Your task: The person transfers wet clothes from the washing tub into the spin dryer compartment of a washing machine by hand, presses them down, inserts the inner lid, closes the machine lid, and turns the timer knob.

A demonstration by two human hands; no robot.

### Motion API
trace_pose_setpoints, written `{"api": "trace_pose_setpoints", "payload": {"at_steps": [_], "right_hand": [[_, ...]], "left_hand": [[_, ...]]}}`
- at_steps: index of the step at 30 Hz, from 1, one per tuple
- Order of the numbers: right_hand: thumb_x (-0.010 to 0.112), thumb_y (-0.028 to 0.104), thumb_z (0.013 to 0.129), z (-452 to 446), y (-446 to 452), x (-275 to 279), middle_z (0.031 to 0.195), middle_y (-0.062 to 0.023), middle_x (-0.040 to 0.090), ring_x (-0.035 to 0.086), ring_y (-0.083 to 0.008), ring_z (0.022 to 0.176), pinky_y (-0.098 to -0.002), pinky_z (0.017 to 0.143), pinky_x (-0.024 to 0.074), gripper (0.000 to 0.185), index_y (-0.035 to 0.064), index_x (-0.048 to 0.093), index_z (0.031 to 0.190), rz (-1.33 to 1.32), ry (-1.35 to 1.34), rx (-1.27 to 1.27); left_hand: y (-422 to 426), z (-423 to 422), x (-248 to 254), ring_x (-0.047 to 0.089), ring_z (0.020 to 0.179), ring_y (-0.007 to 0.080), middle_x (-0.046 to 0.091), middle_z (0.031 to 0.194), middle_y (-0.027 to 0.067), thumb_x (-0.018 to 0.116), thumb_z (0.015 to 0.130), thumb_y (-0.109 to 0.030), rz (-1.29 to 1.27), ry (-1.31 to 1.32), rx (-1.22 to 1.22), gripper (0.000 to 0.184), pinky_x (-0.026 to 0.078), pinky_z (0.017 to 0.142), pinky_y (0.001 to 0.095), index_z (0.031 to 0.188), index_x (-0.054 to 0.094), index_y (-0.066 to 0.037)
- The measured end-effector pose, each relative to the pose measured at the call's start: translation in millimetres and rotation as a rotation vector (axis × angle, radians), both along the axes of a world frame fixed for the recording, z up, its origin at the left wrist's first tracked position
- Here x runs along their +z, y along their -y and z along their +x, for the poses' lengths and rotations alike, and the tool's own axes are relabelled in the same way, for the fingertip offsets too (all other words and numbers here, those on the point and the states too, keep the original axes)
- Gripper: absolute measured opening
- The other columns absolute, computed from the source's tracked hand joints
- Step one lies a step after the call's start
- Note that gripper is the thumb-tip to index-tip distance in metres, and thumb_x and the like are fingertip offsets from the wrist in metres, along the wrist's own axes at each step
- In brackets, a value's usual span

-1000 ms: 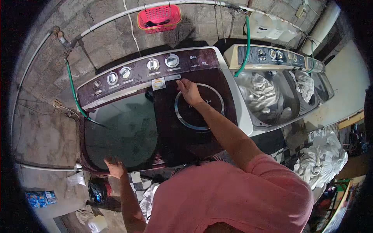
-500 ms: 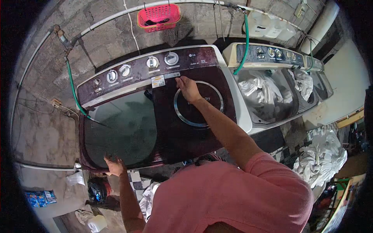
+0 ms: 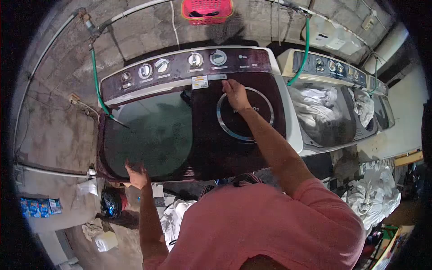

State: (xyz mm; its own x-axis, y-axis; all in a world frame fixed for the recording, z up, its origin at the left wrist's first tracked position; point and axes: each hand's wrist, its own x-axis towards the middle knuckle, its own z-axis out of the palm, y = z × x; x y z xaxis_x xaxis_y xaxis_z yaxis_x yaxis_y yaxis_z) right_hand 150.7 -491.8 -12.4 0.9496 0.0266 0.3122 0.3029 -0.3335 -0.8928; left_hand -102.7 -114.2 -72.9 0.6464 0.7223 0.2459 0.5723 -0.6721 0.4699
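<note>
A dark maroon twin-tub washing machine (image 3: 198, 166) stands before me. Its wash tub (image 3: 148, 139) on the left holds cloudy grey-green liquid, with a green hose (image 3: 96, 83) reaching over it. At the tub's front rim is my left hand (image 3: 137, 176), fingers apart and holding nothing. My right hand (image 3: 236, 94) is over the dark spin-side lid (image 3: 245, 114) with its silver ring, near the back edge. Its fingers are curled together, with nothing visible in them; whether they touch the lid is unclear. Several knobs (image 3: 195, 59) line the panel behind.
On the right, a second washer (image 3: 333, 114) holds white cloth (image 3: 317, 105). White fabric (image 3: 373, 195) is heaped at lower right. A pink basket (image 3: 207, 12) hangs from the wall pipe. A black bag (image 3: 111, 202) and white jug (image 3: 106, 241) are on the floor at left.
The view has shifted, so the machine sits farther right and slightly higher. Both hands keep nearly the same places, the left at the tub's front rim and the right over the lid.
</note>
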Motion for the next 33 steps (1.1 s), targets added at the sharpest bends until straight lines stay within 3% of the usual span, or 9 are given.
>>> {"api": "trace_pose_setpoints", "payload": {"at_steps": [3, 7, 17, 28, 33], "right_hand": [[0.05, 0.025, 0.091, 0.8, -1.4, -2.5, 0.062, -0.0036, 0.053, 0.045, -0.0147, 0.055, -0.0278, 0.054, 0.039, 0.03, 0.0031, 0.056, 0.072, -0.025, 0.004, -0.001], [0.051, 0.024, 0.092, -2.0, -1.0, 1.2, 0.061, -0.0019, 0.05, 0.042, -0.0126, 0.054, -0.0262, 0.052, 0.0367, 0.03, 0.0038, 0.055, 0.07, -0.012, 0.068, -0.011], [0.051, 0.025, 0.092, 4.9, -2.8, -11.1, 0.059, 0.0004, 0.045, 0.038, -0.0109, 0.053, -0.0249, 0.051, 0.0339, 0.03, 0.0054, 0.054, 0.07, 0.113, 0.022, 0.021], [0.052, 0.023, 0.092, 1.9, -0.3, -3.5, 0.063, -0.0008, 0.051, 0.042, -0.0114, 0.055, -0.0246, 0.054, 0.0368, 0.028, 0.0041, 0.055, 0.072, -0.025, 0.001, -0.017], [0.05, 0.029, 0.092, 3.6, -0.9, -8.2, 0.06, -0.0083, 0.052, 0.044, -0.0204, 0.052, -0.0348, 0.052, 0.0379, 0.034, 0.0024, 0.054, 0.071, 0.028, -0.018, -0.004]], "left_hand": [[-3.5, -2.5, -9.0, 0.062, 0.085, 0.0276, 0.062, 0.108, 0.0073, 0.064, 0.074, -0.014, 0.001, -0.091, 0.048, 0.06, 0.047, 0.067, 0.0347, 0.129, 0.041, -0.012], [-4.4, -1.1, -15.4, 0.063, 0.084, 0.0273, 0.062, 0.109, 0.0058, 0.063, 0.076, -0.017, 0.049, 0.072, -0.012, 0.058, 0.047, 0.067, 0.0347, 0.129, 0.042, -0.014], [-8.2, -0.1, -14.0, 0.063, 0.084, 0.0268, 0.062, 0.109, 0.0053, 0.064, 0.077, -0.019, -0.035, 0.064, -0.046, 0.056, 0.047, 0.068, 0.0344, 0.128, 0.043, -0.013], [-8.6, 1.5, -17.1, 0.062, 0.087, 0.0271, 0.062, 0.108, 0.0066, 0.064, 0.077, -0.021, 0.014, 0.068, -0.026, 0.053, 0.047, 0.068, 0.0356, 0.126, 0.045, -0.011], [2.0, 4.2, -5.6, 0.062, 0.087, 0.0275, 0.062, 0.108, 0.007, 0.063, 0.079, -0.024, 0.013, 0.085, 0.02, 0.052, 0.047, 0.068, 0.0358, 0.126, 0.044, -0.012]]}}
